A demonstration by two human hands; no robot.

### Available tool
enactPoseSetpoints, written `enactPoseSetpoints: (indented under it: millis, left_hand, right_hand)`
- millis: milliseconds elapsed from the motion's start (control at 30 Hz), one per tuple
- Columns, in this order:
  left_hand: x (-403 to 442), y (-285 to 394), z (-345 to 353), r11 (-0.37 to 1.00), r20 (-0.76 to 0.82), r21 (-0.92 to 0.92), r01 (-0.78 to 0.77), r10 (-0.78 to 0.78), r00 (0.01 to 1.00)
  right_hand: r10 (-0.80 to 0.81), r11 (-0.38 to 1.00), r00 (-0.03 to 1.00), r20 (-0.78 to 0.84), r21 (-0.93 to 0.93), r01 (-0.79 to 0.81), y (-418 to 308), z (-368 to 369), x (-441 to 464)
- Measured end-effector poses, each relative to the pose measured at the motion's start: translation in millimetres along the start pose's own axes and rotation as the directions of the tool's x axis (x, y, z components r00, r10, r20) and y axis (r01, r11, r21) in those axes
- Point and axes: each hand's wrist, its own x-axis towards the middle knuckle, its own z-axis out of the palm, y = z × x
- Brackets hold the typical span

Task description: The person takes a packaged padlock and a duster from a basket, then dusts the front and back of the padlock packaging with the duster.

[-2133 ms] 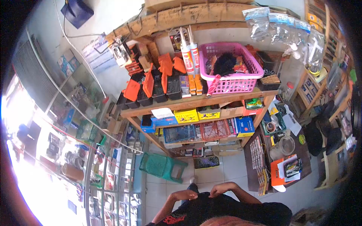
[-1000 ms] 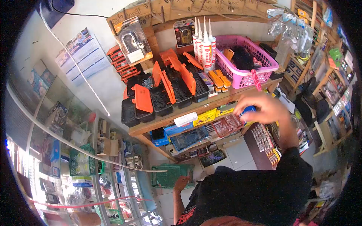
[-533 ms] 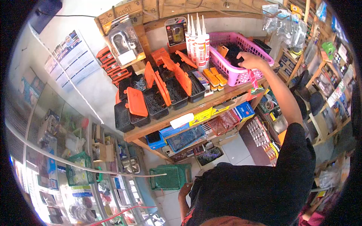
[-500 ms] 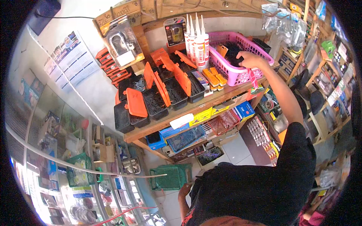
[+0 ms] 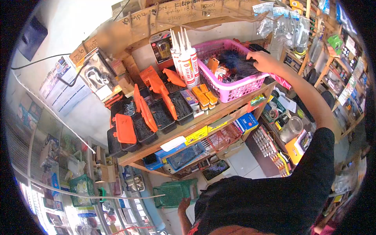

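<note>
My right hand (image 5: 263, 62) reaches over the right side of the pink basket (image 5: 243, 88), its fingers closed on the edge of a black bundle (image 5: 234, 62). Small packets lie beside the bundle inside the basket. A pink cloth (image 5: 280, 81) hangs at the basket's right corner, below my wrist. My left hand (image 5: 184, 204) hangs low beside the green stool (image 5: 172, 194), fingers loosely apart and nothing visible in it.
Sealant tubes (image 5: 185, 64), yellow-orange boxes (image 5: 204, 96) and black bins with orange lids (image 5: 125, 129) share the wooden shelf top (image 5: 172, 136). A glass cabinet stands left. Below right, a dark table holds a clear jar (image 5: 291, 128). A white cord (image 5: 98, 196) crosses the left side.
My right hand has gone from my front, past the shelf edge, to the basket. The black bundle now spreads toward my fingers. My left hand has dropped to my side. The view has shifted.
</note>
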Motion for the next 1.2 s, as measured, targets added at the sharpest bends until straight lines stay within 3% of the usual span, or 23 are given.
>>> enactPoseSetpoints:
  millis: [100, 200, 300, 333, 367, 467, 567, 633, 667, 733, 833, 900, 967, 1067, 1167, 1200]
  left_hand:
    - [11, 32, 2, 1.000, 0.006, -0.013, 0.009, -0.009, 1.000]
    - [-13, 70, 6, 0.981, -0.059, -0.193, -0.037, 0.026, 0.998]
    - [-19, 92, 26, 0.984, 0.018, -0.171, -0.037, 0.041, 0.999]
    - [-8, 85, 41, 0.978, 0.076, -0.048, -0.201, 0.205, 0.976]
    - [-10, 85, 49, 0.974, 0.082, -0.038, -0.225, 0.228, 0.970]
    - [-26, 101, 53, 0.985, 0.054, -0.123, -0.119, 0.126, 0.991]
    - [-39, 114, 54, 0.985, 0.044, -0.162, -0.066, 0.074, 0.996]
    - [-49, 119, 55, 0.983, 0.035, -0.182, -0.037, 0.044, 0.998]
    - [-51, 122, 55, 0.981, 0.027, -0.190, -0.025, 0.031, 0.999]
    - [-57, 125, 54, 0.978, 0.013, -0.211, 0.000, 0.003, 1.000]
    - [-69, 125, 55, 0.971, 0.008, -0.237, 0.037, -0.036, 0.999]
    - [-80, 126, 58, 0.964, 0.005, -0.260, 0.059, -0.060, 0.998]
    - [-89, 128, 65, 0.955, 0.006, -0.286, 0.077, -0.078, 0.997]
    - [-100, 133, 75, 0.942, 0.009, -0.322, 0.094, -0.096, 0.995]
    - [-111, 138, 88, 0.926, 0.011, -0.362, 0.104, -0.107, 0.994]
    - [-115, 139, 92, 0.919, 0.009, -0.379, 0.106, -0.111, 0.994]
  right_hand:
    - [0.029, 0.994, 0.998, -0.064, -0.103, -0.036, 3, -8, -15]
    - [-0.024, 0.996, 0.997, -0.077, -0.088, 0.017, 20, -11, -20]
    - [0.113, 0.986, 0.994, -0.017, -0.119, -0.114, 26, -31, -19]
    - [0.089, 0.982, 0.995, -0.040, -0.161, -0.094, 47, -30, -16]
    - [0.050, 0.988, 0.996, -0.077, -0.141, -0.061, 50, -31, -14]
    - [-0.013, 0.993, 0.985, -0.175, -0.121, -0.008, 67, -28, -7]
    - [-0.040, 0.999, 0.998, -0.053, -0.021, 0.039, 85, 8, 19]
    - [-0.050, 0.993, 0.995, 0.084, -0.107, 0.059, 99, 48, 34]
    - [-0.097, 0.975, 0.993, 0.064, -0.196, 0.108, 110, 70, 37]
    - [-0.093, 0.980, 0.978, 0.188, -0.156, 0.123, 114, 71, 54]
    - [0.033, 0.995, 0.890, 0.455, -0.095, 0.012, 93, 32, 85]
    - [0.002, 0.950, 0.811, 0.585, -0.255, 0.182, 95, 29, 114]
    - [-0.074, 0.882, 0.792, 0.606, -0.331, 0.336, 100, 43, 145]
    - [-0.114, 0.949, 0.863, 0.493, -0.202, 0.241, 56, 53, 163]
    - [-0.020, 0.962, 0.789, 0.614, 0.228, -0.153, 27, 88, 170]
    - [-0.031, 0.948, 0.772, 0.634, 0.263, -0.178, 19, 97, 170]
